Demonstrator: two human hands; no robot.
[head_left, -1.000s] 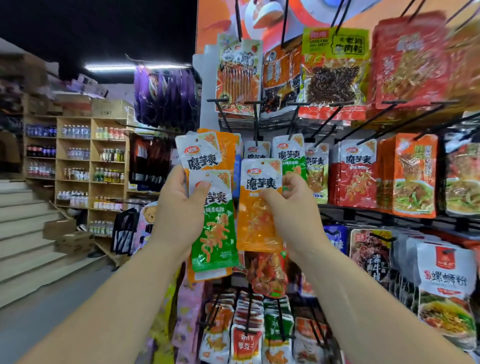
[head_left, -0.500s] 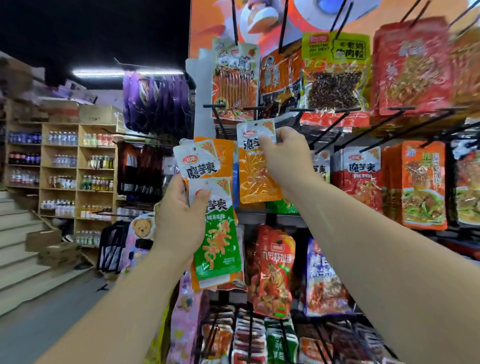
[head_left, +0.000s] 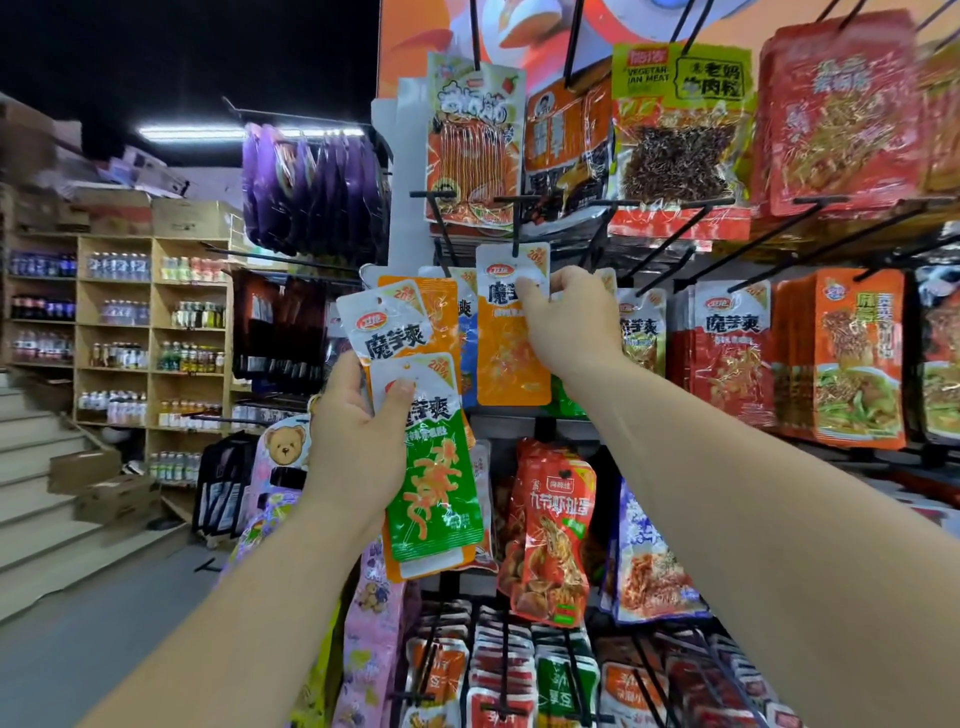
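Orange packet (head_left: 511, 358) pinched in grip of right hand (head_left: 569, 325); left hand (head_left: 353, 447) clamps green packet (head_left: 439, 488).

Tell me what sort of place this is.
Most likely a small grocery or snack shop: snack packets hang on black hooks, the right hand holds an orange packet at one, the left hand a green packet, and wooden shelves carry bottled drinks.
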